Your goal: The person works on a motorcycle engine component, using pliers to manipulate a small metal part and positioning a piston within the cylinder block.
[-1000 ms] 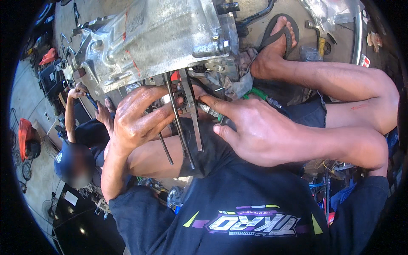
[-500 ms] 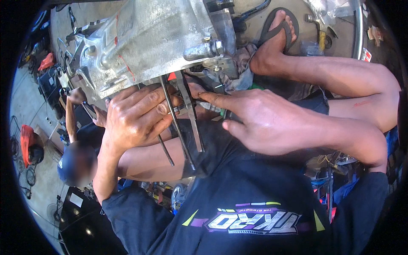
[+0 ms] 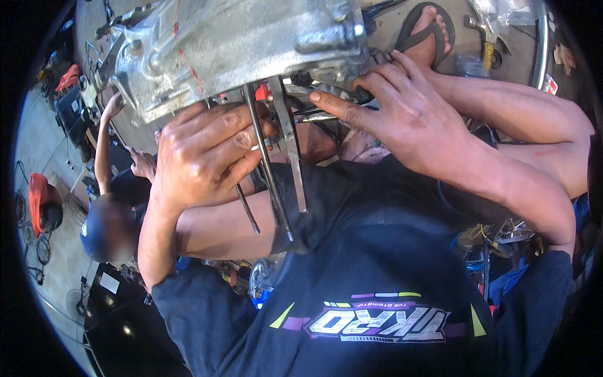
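A bare metal gearbox casing [image 3: 239, 47] with red marks fills the top of the view. From its near side stick out a long dark rod [image 3: 267, 169], a flat metal bar [image 3: 291, 147] and a thinner rod [image 3: 247, 210]. My left hand [image 3: 204, 151] is closed beside the rods, under the casing's edge. A small pale bit shows between its fingers, but what they grip is hidden. My right hand [image 3: 402, 107] reaches to the casing's right end with fingers apart, the index stretched toward the bar. Its other fingertips lie near dark parts there.
Another person [image 3: 113, 226] in a cap sits at the left, an arm raised near the casing. My sandalled foot [image 3: 433, 38] rests on the floor at the upper right, near a yellow-and-black tool [image 3: 488, 55]. An orange-red bag [image 3: 41, 204] lies far left.
The casing has shifted right and slightly upward. My right hand has moved up and right, its fingers spreading; the green item by it is no longer visible. My left hand stays by the rods.
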`<state>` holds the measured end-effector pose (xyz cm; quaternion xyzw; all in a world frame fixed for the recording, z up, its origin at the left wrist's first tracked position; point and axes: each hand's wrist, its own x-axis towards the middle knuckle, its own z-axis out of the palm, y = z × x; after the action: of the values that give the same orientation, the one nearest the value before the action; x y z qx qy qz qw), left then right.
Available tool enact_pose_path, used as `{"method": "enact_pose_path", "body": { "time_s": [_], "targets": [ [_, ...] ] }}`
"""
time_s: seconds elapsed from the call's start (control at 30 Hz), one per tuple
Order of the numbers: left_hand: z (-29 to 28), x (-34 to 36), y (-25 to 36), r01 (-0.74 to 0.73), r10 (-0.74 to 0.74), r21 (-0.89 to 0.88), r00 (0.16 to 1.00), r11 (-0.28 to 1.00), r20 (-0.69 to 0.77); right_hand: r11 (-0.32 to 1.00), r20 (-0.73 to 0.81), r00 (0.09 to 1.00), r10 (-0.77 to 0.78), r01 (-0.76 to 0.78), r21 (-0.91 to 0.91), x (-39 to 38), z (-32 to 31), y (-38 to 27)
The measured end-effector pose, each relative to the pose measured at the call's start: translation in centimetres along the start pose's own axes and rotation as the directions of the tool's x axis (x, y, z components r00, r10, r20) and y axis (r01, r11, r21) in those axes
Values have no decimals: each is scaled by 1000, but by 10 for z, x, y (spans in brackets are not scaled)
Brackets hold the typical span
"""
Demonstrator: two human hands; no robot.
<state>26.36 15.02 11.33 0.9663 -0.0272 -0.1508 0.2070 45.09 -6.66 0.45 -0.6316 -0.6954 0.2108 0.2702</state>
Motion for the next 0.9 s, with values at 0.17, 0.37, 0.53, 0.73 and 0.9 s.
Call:
{"method": "enact_pose_path", "body": {
  "time_s": [0.17, 0.37, 0.53, 0.73, 0.9],
  "targets": [
    [3, -5, 1, 24, -24, 10, 1000, 1000, -10, 986, -95, 991, -98, 83, -145, 3, 6, -2],
    [4, -7, 0, 15, -14, 18, 999, 1000, -35, 978, 37, 997, 61, -67, 195, -3, 9, 5],
    [5, -11, 4, 51, -51, 4, 997, 999, -54, 811, 239, 970, 37, -169, 560, -6, -2, -1],
    [6, -13, 5, 84, -85, -32, 996, 996, -23, 993, 122, 993, 4, -19, 116, -15, 26, -2],
    [7, -15, 4, 60, -61, -21, 996, 998, -58, 883, 390, 921, 11, 174, -437, -63, 95, 17]
  ]
}}
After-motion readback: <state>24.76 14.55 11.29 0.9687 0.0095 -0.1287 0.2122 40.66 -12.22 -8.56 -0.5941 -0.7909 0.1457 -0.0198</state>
